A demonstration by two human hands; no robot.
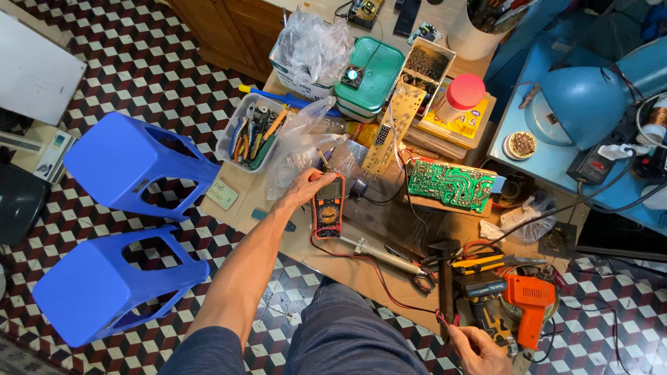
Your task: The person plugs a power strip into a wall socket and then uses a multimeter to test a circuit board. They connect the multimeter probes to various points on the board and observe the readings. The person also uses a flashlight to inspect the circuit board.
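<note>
Your left hand grips the orange multimeter, setting it up; your right hand pinches its 2 probes; next, touch them steadily to the green circuit board.

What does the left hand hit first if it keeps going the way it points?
The left hand rests on the orange multimeter and points up-right. Straight on, it would probably meet the clear plastic bag first, then the tan circuit board. Depth is hard to judge.

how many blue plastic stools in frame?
2. One blue stool lies tipped over on the checkered floor at upper left of the workbench; the second blue stool lies below it, beside the person's left arm. None look hidden.
</note>
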